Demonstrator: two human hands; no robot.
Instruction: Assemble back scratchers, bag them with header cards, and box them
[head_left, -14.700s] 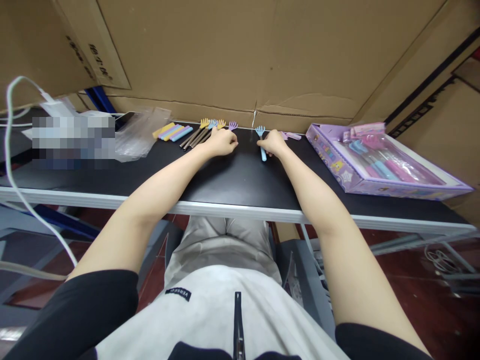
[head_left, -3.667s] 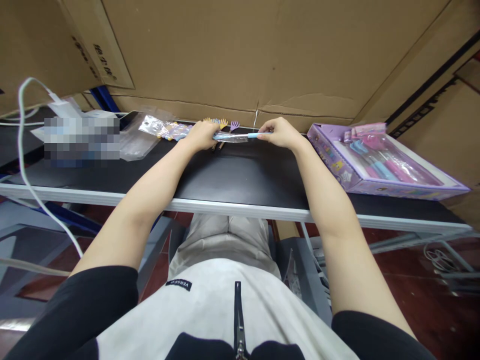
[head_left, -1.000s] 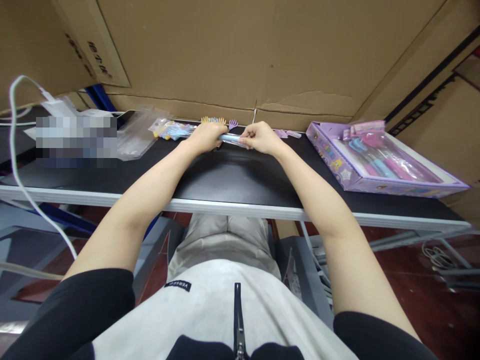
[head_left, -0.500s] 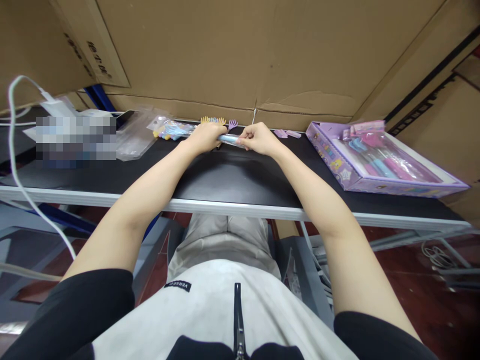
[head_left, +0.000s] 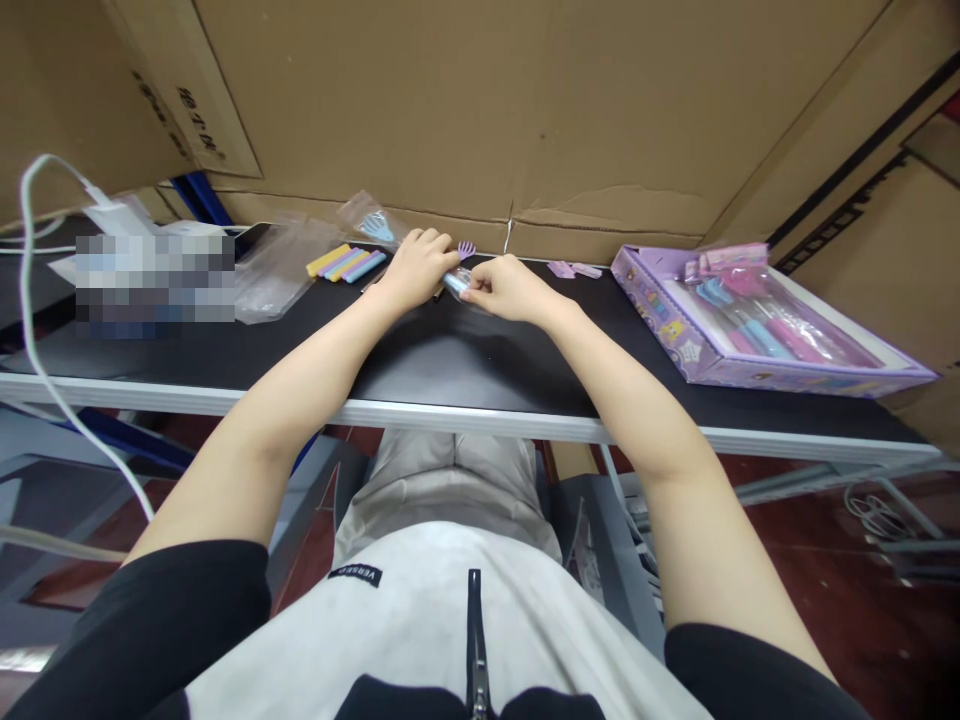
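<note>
Both my hands meet at the back of the black table. My left hand is closed round a clear plastic sleeve with a blue rake-headed stick inside; the sleeve's far end tilts up to the left. My right hand pinches the sleeve's near end, where the blue handle shows. A purple rake stick lies just behind my fingers. Coloured handle pieces lie in a row to the left.
A purple box with bagged sticks stands at the right. Loose clear bags lie at the left beside a white cable. Small pink pieces lie behind my right hand. Cardboard walls off the table's back.
The sleeve has swung from lying level across the coloured pieces to tilting up at its left end. My right hand slid a little nearer, still pinching the end.
</note>
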